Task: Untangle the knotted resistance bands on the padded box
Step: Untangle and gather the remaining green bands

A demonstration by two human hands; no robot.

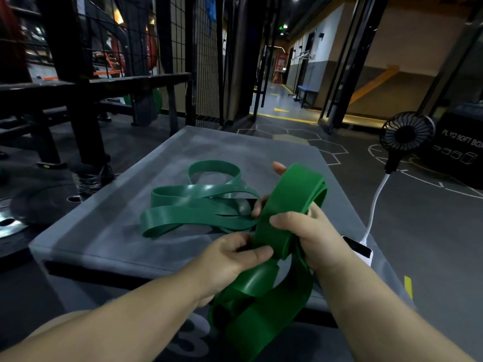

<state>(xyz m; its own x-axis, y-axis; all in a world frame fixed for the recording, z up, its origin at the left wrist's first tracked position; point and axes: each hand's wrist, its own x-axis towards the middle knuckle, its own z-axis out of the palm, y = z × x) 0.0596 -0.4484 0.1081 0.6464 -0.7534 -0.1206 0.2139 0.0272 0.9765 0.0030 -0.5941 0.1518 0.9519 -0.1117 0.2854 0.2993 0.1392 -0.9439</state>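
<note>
A wide, bright green resistance band (pixel 290 205) is lifted above the grey padded box (pixel 109 231). My right hand (pixel 305 228) grips it around its folded middle, thumb across the front. My left hand (pixel 232 259) pinches the same band just below, where it crosses itself. Its lower loops (pixel 261 309) hang over the box's near edge. A narrower, darker teal-green band (pixel 193 205) lies in several loops on the box top, and its right end runs in under my hands where the two bands meet.
A small black fan (pixel 406 134) on a white stalk stands at the box's right edge beside a phone (pixel 359 248). A black soft plyo box (pixel 462 152) sits at the right. Black metal racks (pixel 78 100) and weight plates (pixel 31 205) stand at the left.
</note>
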